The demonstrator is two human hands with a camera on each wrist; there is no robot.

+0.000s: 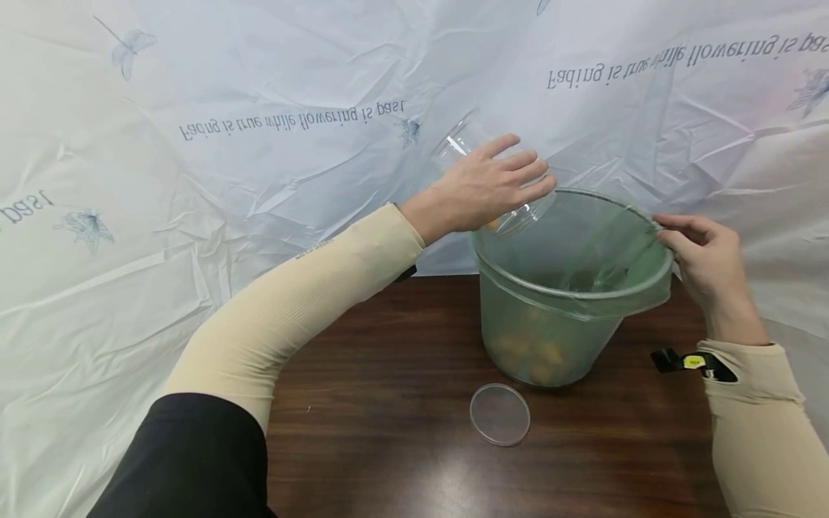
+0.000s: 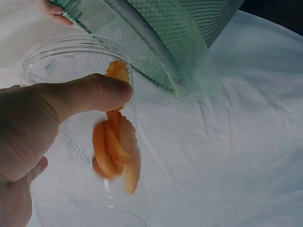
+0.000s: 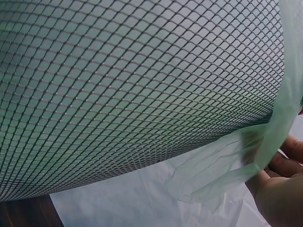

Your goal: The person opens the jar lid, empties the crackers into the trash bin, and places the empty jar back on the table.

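Two hands at work: the left hand (image 1: 482, 188) tips a clear jar (image 1: 505, 194) over the near rim of a mesh bin (image 1: 550, 338), while the right hand (image 1: 702, 252) steadies the far rim.
Left grip: closed around the jar, thumb (image 2: 90, 92) pressed along its wall in the left wrist view, fingers laid across the top in the head view.
Right grip: pinching the folded-over edge of the green bag liner (image 3: 246, 161) against the bin's rim; the fingertips (image 3: 284, 156) show at the corner of the right wrist view.
Jar contents: orange slices (image 2: 116, 151) cling in a clump to the inner wall, with the jar's mouth just beside the liner.
Bin: standing on the dark wooden table (image 1: 388, 403), orange pieces dimly visible through the mesh at the bottom.
Doing it well, as I judge it: keep the jar's mouth inside the rim, tilt it steeper so the stuck slices slide, and give a light shake or tap if they hang on.
Liner watch: the pinch should hold the bag taut so its edge does not slip inward.
Lid: a clear round lid (image 1: 499, 414) lies flat on the table in front of the bin, well apart from both hands.
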